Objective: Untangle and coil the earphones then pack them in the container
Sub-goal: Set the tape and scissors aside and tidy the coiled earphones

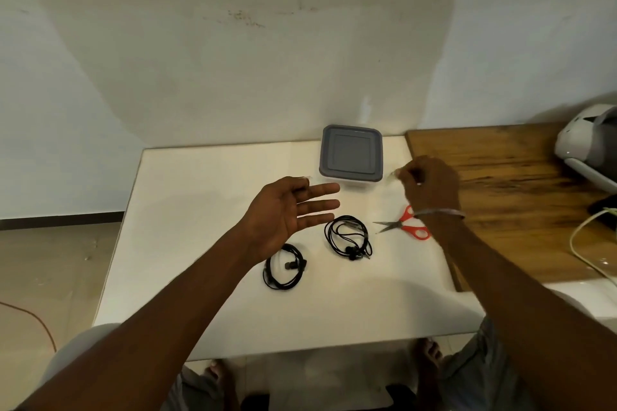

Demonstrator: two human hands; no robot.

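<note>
Two coiled earphones [349,237] sit inside table [200,277] edges; left hand [287,213] splayed, right hand [430,183] curled, grasp unclear.

Nothing before me carries writing I can read. The grey lid of the container [350,152] and the red-handled scissors [405,223] show no word, number, label or brand mark.
</note>
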